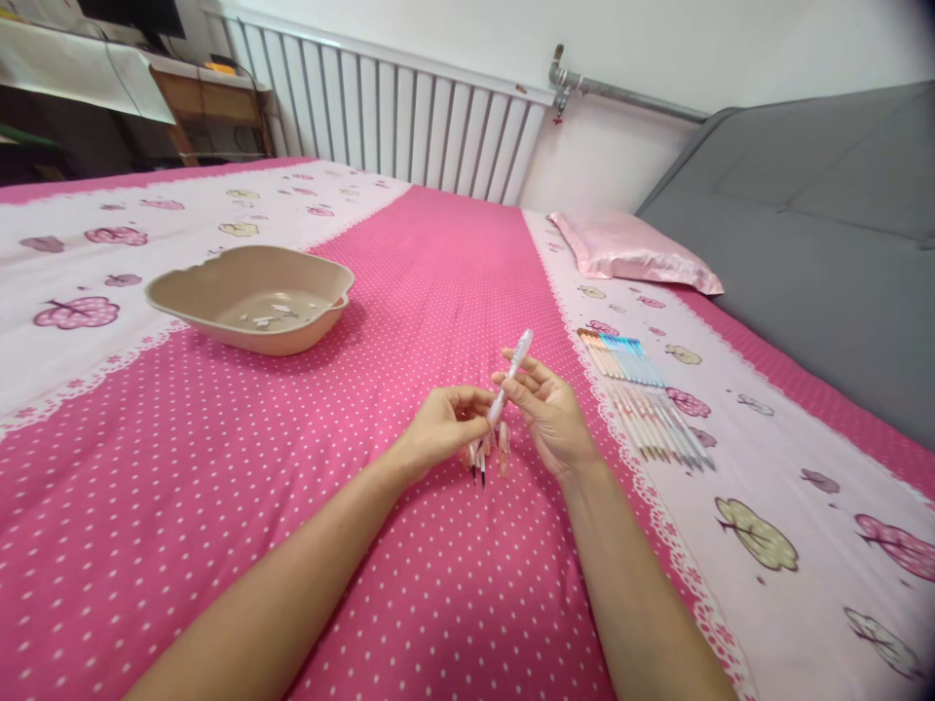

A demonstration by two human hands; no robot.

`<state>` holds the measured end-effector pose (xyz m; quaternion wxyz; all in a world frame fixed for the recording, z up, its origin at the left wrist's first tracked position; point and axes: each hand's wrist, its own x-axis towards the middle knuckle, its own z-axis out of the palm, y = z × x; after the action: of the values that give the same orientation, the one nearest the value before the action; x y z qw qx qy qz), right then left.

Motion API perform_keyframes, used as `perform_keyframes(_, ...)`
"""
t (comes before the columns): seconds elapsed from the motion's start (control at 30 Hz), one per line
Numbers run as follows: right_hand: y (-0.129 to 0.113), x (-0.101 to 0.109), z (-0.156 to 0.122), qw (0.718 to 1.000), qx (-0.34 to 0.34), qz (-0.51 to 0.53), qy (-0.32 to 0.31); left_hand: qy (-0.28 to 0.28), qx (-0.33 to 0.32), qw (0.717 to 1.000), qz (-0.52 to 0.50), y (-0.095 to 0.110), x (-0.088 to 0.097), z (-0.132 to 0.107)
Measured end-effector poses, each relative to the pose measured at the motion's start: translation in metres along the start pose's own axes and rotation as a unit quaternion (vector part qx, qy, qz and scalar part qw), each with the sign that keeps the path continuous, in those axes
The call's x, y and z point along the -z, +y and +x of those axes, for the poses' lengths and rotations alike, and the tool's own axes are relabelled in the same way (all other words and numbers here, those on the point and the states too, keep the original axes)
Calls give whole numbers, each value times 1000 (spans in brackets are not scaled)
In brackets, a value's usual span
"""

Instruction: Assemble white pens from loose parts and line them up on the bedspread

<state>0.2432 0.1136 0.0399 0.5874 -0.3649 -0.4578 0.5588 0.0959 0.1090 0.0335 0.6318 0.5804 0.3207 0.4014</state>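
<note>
Head view: above the middle of the bedspread [409,584], well in from its far edge, a pale pen [512,370] is held tilted, its lower end pinched by the left hand [445,424] and its upper part by the right hand [551,414], both with thumb and fingers closed. Slim pieces [504,450] show just below; whether they are gripped by the left hand cannot be told, and they could be scattered if its hold is loosened. With a sharp twist, the pen might be dropped, or the rows of pens [647,405] toward the right edge knocked askew.
</note>
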Motion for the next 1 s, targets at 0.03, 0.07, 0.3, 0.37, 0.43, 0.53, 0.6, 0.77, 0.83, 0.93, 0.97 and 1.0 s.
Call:
perform_keyframes(0.03,0,0,0,1000,-2,2,4,-2,-2,1000,0,0,0,0)
perform_keyframes(0.07,0,0,0,1000,-3,5,8,-5,-3,1000,0,-1,0,0)
perform_keyframes(0.3,2,1,0,1000,4,11,13,-8,-4,1000,3,0,-1,-1)
perform_keyframes(0.37,2,0,0,1000,8,6,8,-10,0,1000,-1,1,-1,-1)
perform_keyframes(0.43,1,0,-1,1000,10,3,0,-7,1,1000,-7,1,-1,-1)
perform_keyframes(0.53,-3,-2,-3,1000,10,-1,-12,-3,-4,1000,-20,1,0,0)
perform_keyframes(0.6,-5,-3,-4,1000,11,0,-22,-4,-7,1000,-27,1,0,0)
perform_keyframes(0.77,-5,-3,-5,999,-6,11,-35,5,-3,999,-32,2,1,0)
perform_keyframes(0.83,-4,-2,-4,999,-10,12,-37,7,-2,999,-33,2,0,0)
perform_keyframes(0.93,-3,-1,-3,999,-15,19,-35,11,-2,999,-35,3,0,0)
perform_keyframes(0.97,-3,-1,-3,999,-14,23,-34,11,-3,999,-36,3,0,0)
perform_keyframes(1.0,-3,-2,-3,999,-14,27,-33,10,-4,999,-35,3,-1,0)
